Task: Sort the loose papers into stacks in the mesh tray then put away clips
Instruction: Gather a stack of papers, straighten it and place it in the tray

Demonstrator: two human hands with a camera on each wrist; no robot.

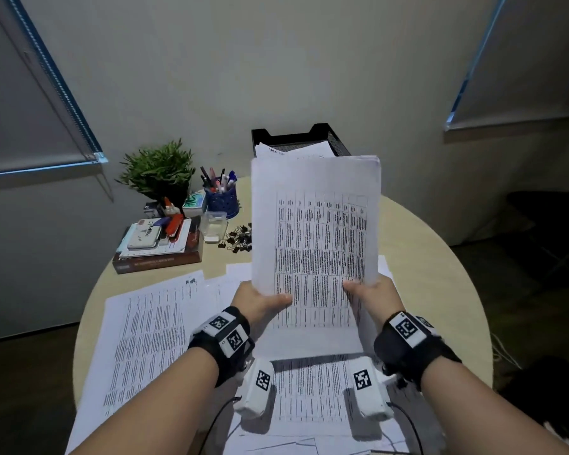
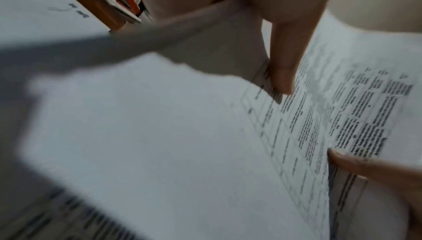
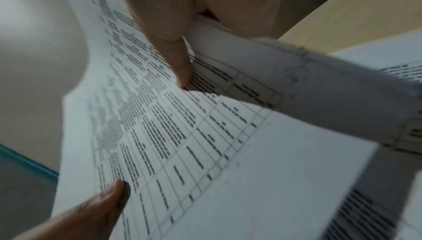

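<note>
From my head camera, I have a sheaf of printed papers [image 1: 314, 224] lifted upright above the round table [image 1: 440, 257], its lower corners gripped one in each hand. My left hand [image 1: 260, 302] holds the bottom left corner with the thumb laid across the front of the top sheet; my right hand [image 1: 373, 295] holds the bottom right corner the same way. Behind the top edge of the sheaf stands the black mesh tray [image 1: 326, 134] at the far rim of the table, with some sheets already lying in it. More loose sheets [image 1: 151, 336] are spread flat over the near half of the table, under my forearms. Left of the sheaf a heap of black binder clips [image 1: 240, 238] lies on the bare tabletop, just beside a small clear plastic box [image 1: 215, 226]. Further left are a blue pen cup [image 1: 220, 198], a potted green plant [image 1: 158, 169] and a pile of books and stationery [image 1: 160, 244].

From my left wrist, the thumb [image 2: 283, 63] presses down on the printed table of the top sheet, with the paper's edge tucked into the crook of the hand. The tip of my right thumb [image 2: 356, 161] shows at the lower right on the same sheet.

From my right wrist, the thumb [image 3: 178, 59] pins the sheets at their edge, where they seem to fan apart slightly, though the blur makes that unsure. My left thumb [image 3: 109, 198] rests on the page at the lower left.
</note>
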